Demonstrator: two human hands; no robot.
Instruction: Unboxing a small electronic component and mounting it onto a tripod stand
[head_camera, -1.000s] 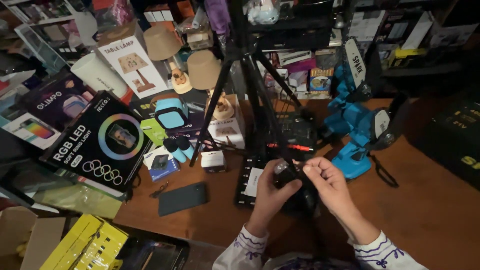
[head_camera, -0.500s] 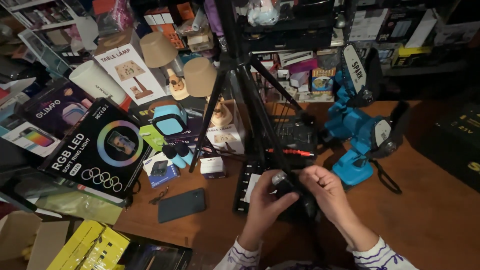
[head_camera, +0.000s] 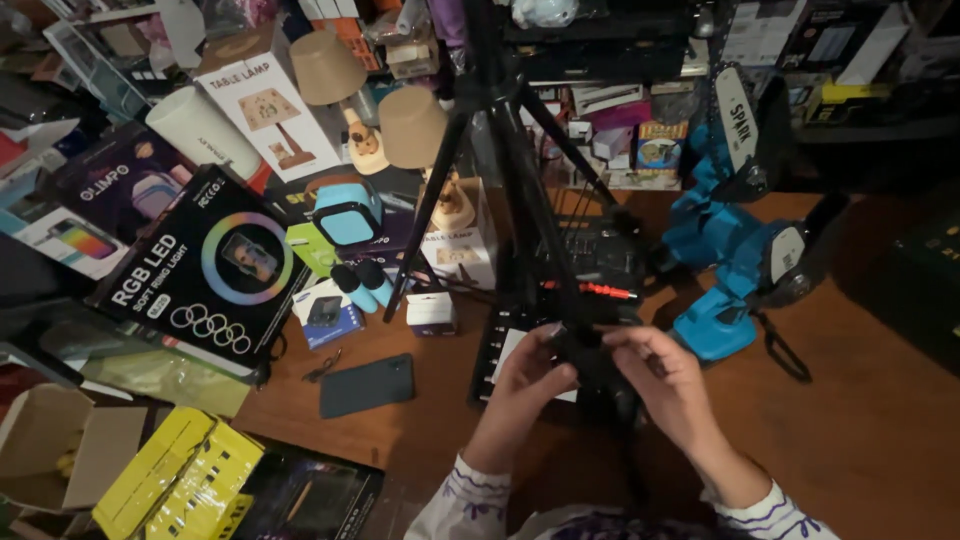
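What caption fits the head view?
Both hands, left and right, grip a black tripod leg over a cluttered wooden table.

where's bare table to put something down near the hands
Bare wood lies right of the right hand, past the blue saw. A smaller patch sits between the dark phone and the left hand. Behind the tripod and leftward, boxes and lamps crowd the table.

I see open brown tabletop (head_camera: 880, 430) to the right of my right hand (head_camera: 665, 385), with only the blue power tool (head_camera: 735, 265) and its dark strap loop bordering it. To the left of my left hand (head_camera: 525, 375), a bare strip of wood runs past the dark phone (head_camera: 367, 385). Straight ahead, the black tripod legs (head_camera: 520, 190) fan out and block the way, and boxes and small lamps (head_camera: 415, 130) crowd the far side.
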